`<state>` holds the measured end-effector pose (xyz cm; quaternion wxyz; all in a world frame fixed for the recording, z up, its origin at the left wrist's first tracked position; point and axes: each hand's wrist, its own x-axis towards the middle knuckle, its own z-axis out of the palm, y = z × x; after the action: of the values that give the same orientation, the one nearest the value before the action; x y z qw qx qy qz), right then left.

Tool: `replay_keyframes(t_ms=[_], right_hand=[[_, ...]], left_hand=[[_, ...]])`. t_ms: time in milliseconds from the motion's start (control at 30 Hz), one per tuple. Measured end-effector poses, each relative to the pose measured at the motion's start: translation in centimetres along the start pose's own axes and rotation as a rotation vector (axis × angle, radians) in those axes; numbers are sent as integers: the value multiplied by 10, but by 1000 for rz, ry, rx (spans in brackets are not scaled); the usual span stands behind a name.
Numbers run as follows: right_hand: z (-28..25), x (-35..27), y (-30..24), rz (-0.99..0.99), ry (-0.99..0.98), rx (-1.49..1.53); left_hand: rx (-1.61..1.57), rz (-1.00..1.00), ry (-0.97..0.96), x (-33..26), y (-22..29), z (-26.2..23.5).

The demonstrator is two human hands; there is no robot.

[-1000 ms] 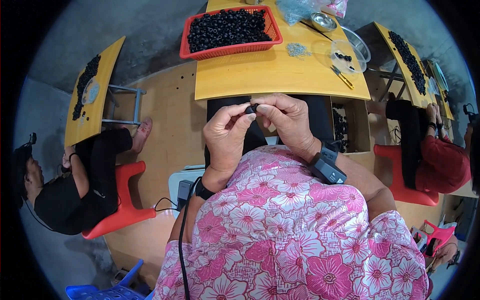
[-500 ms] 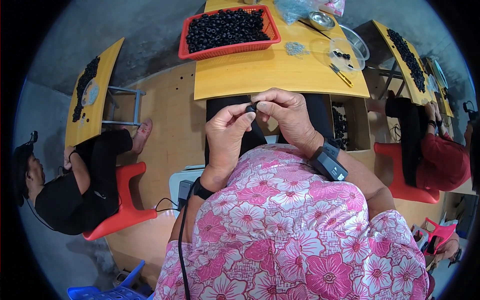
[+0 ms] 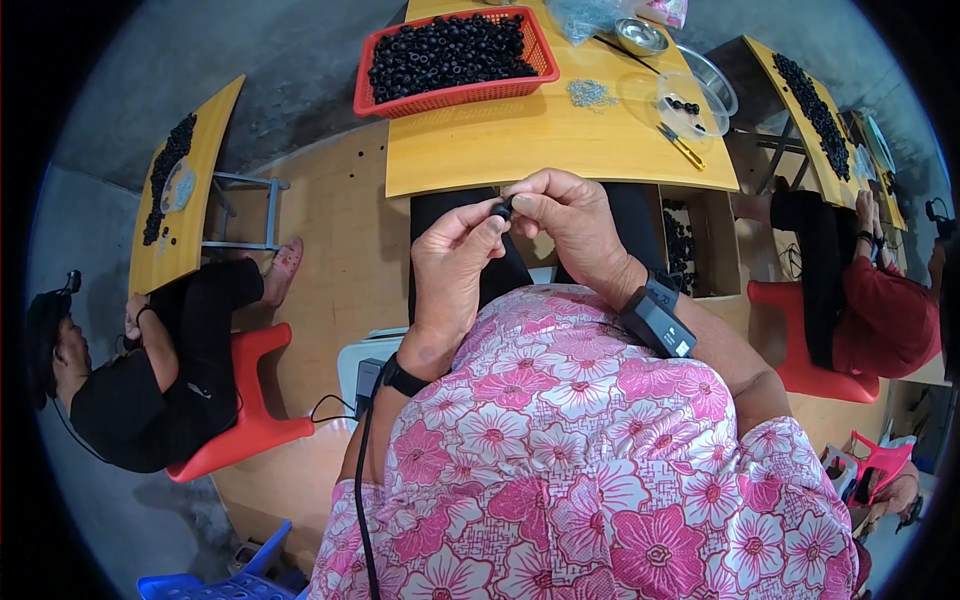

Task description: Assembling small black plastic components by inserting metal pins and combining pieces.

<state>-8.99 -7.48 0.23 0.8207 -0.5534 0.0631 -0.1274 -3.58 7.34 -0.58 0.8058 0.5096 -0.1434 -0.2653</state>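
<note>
Just off the front edge of the yellow table (image 3: pixel 450 165), both my hands meet over my lap. A small round black part (image 3: pixel 501 210) sits between them. My left hand (image 3: pixel 450 255) pinches it between thumb and forefinger. From the other side, my right hand (image 3: pixel 575 222) closes thumb and forefinger on the same part; whether a second small piece is in those fingertips is hidden. On the table beyond stands a red basket (image 3: pixel 470 92) heaped with black ring-like parts (image 3: pixel 450 55).
Right of the basket lie small clear pieces (image 3: pixel 590 93), a yellow cutter knife (image 3: pixel 682 147), a clear plastic dish (image 3: pixel 690 118) with several black parts and a metal bowl (image 3: pixel 641 37). An open box (image 3: pixel 715 240) stands below. People sit at side tables left and right.
My hands stay together and my fingertips have shifted slightly around the black part, which shows a little more now. The view has moved a touch.
</note>
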Motion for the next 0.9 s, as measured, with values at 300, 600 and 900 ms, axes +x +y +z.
replay_keyframes(t_ms=[300,600,900], right_hand=[[0,3,1,25,-36,66],[-10,10,10,194,-154,320],[-11,9,7,304,-280,316]], left_hand=[[29,41,11,2,-3,0],[38,68,38,7,-7,-2],[132,168,-20,7,-3,-1]])
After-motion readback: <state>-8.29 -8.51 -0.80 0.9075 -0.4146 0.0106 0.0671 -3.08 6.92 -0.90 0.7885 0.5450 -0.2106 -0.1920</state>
